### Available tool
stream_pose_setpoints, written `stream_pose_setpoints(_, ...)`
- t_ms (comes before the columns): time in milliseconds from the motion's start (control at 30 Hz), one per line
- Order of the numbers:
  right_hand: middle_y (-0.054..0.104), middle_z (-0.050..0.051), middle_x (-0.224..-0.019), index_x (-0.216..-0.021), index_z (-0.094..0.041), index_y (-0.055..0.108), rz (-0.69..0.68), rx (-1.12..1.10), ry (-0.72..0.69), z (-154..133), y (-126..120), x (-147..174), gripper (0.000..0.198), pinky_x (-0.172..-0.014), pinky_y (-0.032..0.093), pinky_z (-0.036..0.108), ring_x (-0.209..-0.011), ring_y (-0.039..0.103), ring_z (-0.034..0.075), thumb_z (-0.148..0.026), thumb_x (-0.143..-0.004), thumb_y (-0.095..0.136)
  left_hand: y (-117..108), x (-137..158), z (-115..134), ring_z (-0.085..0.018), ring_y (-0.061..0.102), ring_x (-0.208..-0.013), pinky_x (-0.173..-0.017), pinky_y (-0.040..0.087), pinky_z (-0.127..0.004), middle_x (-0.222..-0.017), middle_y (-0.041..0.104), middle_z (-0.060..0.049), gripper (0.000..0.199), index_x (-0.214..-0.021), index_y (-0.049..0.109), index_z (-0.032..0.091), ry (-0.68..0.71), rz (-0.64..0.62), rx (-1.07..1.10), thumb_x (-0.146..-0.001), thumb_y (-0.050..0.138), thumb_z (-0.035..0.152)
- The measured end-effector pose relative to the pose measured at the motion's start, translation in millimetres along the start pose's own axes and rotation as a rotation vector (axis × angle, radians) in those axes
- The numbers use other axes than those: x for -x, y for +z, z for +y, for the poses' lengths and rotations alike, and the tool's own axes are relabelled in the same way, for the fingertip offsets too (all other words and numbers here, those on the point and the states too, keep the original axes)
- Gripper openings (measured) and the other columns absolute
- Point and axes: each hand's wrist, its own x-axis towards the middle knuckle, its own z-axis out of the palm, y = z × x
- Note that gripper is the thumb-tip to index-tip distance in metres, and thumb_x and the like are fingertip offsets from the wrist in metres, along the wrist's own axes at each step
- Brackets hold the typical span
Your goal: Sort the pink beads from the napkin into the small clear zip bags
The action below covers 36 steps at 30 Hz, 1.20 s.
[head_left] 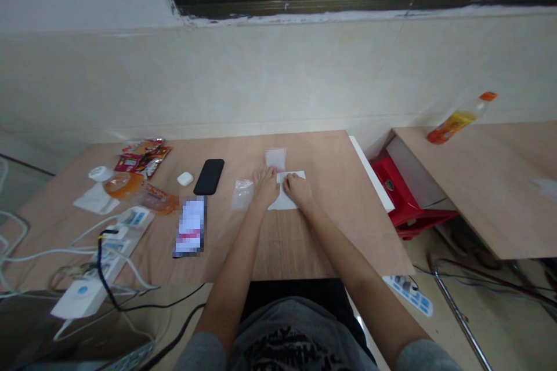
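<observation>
A small sheet of white paper lies on the table under my two hands. My left hand rests at its left edge with fingers stretched out, the tips by a small clear bag with a pinkish edge. On the right part of the sheet, my right hand is closed with its fingers curled down against the paper. Another clear plastic bag lies flat just left of my left hand. What is under my fingertips is hidden.
Leftward on the table are a black phone, a lit phone, a white earbud case, a lying orange drink bottle, red snack packets and a power strip with cables. A red stool stands right.
</observation>
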Motion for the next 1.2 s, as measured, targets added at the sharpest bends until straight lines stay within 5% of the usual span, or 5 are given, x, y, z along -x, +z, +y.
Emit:
stream_pose_setpoints(367,0.065,0.013,-0.108,-0.107,-0.016,0.058,0.025,0.016,0.008,-0.7,-1.3,1.2,0.032,-0.075,0.048,0.028,-0.093,0.066,0.021,-0.030,-0.099,0.030,-5.6,4.6,2.2,-0.032,0.038,-0.136,-0.114,0.019,-0.060,-0.143,0.050,-0.016,0.046,-0.133,0.052,0.015,0.022,0.094,0.045,-0.088,0.051,0.025)
stream_pose_setpoints(733,0.065,0.014,-0.110,-0.111,-0.016,0.056,0.043,0.016,0.012,-1.5,-4.0,3.5,0.035,-0.074,0.047,0.028,-0.093,0.065,0.021,-0.035,-0.100,0.029,-43.1,21.4,-6.5,-0.019,0.068,-0.090,-0.088,0.053,-0.034,-0.095,0.073,-0.009,0.015,-0.088,0.070,0.016,-0.265,0.824,0.741,-0.083,0.060,0.026)
stream_pose_setpoints(867,0.064,0.014,-0.110,-0.112,-0.015,0.057,0.045,0.018,0.019,-2.1,-3.3,3.2,0.038,-0.075,0.046,0.028,-0.094,0.064,0.021,-0.037,-0.100,0.028,-52.1,40.7,-7.2,-0.017,0.069,-0.082,-0.083,0.055,-0.033,-0.086,0.073,-0.005,0.017,-0.094,0.066,0.017,-0.395,0.765,0.883,-0.078,0.063,0.023)
stream_pose_setpoints(1000,0.065,0.014,-0.109,-0.112,-0.016,0.056,0.074,0.017,0.012,-2.3,-2.1,3.3,0.039,-0.076,0.045,0.027,-0.097,0.063,0.021,-0.037,-0.101,0.026,-62.3,53.2,-8.3,-0.019,0.069,-0.090,-0.091,0.052,-0.037,-0.083,0.072,-0.002,0.032,-0.103,0.062,0.020,-0.366,0.609,0.869,-0.072,0.067,0.018)
stream_pose_setpoints(1200,0.064,0.013,-0.110,-0.111,-0.017,0.056,0.108,0.007,-0.006,-0.8,-0.8,4.5,0.037,-0.076,0.044,0.026,-0.101,0.061,0.020,-0.037,-0.102,0.026,-81.6,56.3,-12.5,-0.014,0.067,-0.073,-0.073,0.055,-0.027,-0.082,0.069,-0.002,0.035,-0.105,0.061,0.018,-0.341,0.515,1.012,-0.071,0.066,0.014)
